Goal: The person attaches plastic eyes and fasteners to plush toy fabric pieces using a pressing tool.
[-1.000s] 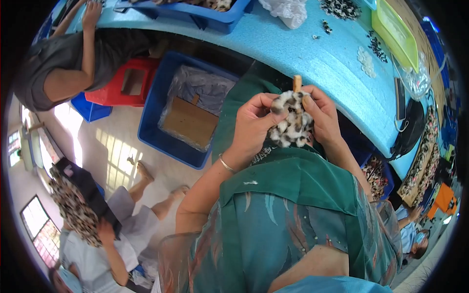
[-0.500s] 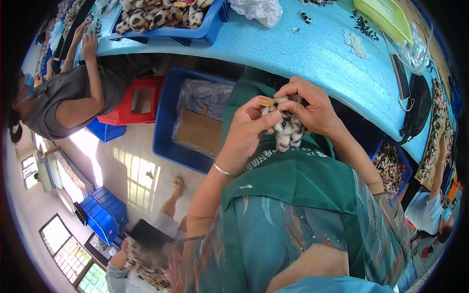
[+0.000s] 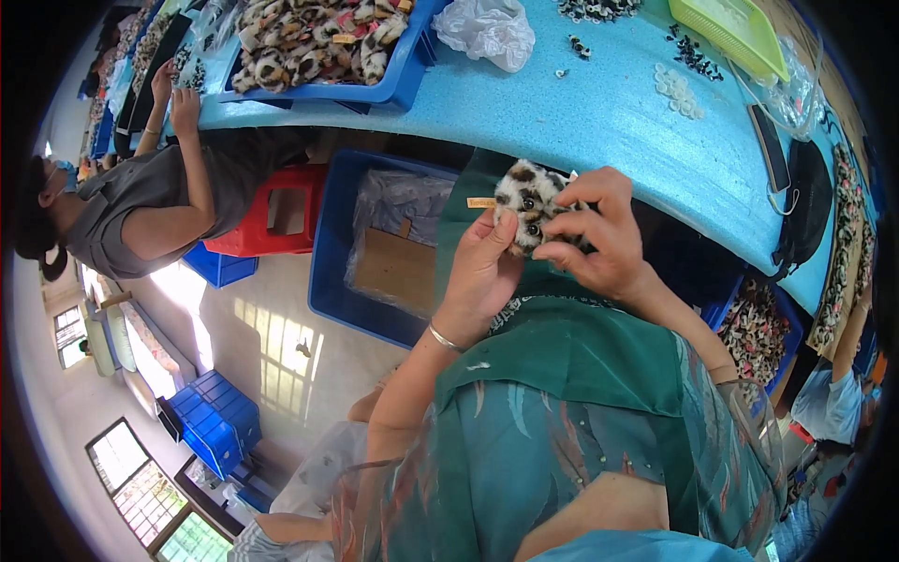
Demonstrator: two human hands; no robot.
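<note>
A small spotted plush animal piece [image 3: 523, 190] in white, black and brown fur, with two dark eyes, is held up over my green apron [image 3: 571, 365]. My left hand [image 3: 484, 272] grips its lower left side, thumb pressed on the fur. From the other side, the bent fingers of my right hand [image 3: 604, 234] close on its right part and hide much of it. A small tan tag [image 3: 480, 202] sticks out at the plush piece's left edge.
A blue tray [image 3: 407, 84] of similar plush pieces and a plastic bag [image 3: 487, 36] lie on the blue table [image 3: 562, 117]. Black small parts [image 3: 695, 56], clear discs [image 3: 676, 92] and a green basket [image 3: 740, 33] are further right. A co-worker [image 3: 140, 197] sits left, beside a large blue bin [image 3: 375, 314].
The plush piece has been turned so its two eyes show, and it is slightly higher. My right hand has shifted its fingers along it. The person behind at lower left has moved.
</note>
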